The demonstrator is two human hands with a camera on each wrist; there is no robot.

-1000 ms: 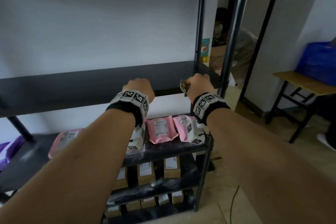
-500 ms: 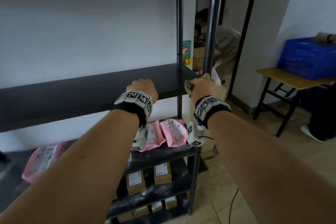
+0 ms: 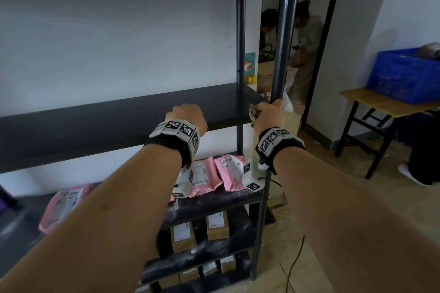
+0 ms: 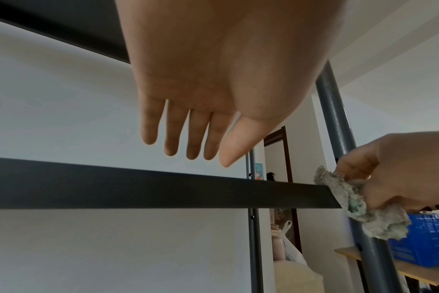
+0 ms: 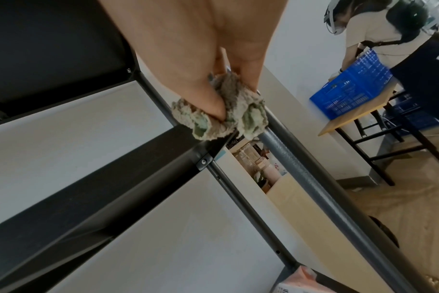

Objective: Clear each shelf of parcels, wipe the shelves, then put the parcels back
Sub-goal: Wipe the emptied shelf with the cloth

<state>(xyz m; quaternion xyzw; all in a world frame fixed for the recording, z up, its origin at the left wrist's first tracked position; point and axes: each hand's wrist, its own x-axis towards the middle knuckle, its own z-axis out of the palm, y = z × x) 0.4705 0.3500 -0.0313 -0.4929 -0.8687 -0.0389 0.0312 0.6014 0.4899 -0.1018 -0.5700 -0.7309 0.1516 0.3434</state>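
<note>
Rag [image 5: 221, 111] in right hand [image 3: 267, 115], at shelf [image 3: 119, 114] corner

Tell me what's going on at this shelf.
A person is wiping a cleared black shelf. The right hand grips a grey rag at the shelf's right front corner, by the post. The left hand is open, fingers straight, above the shelf's front edge, holding nothing. Pink parcels lie on the shelf below, brown boxes lower down.
</note>
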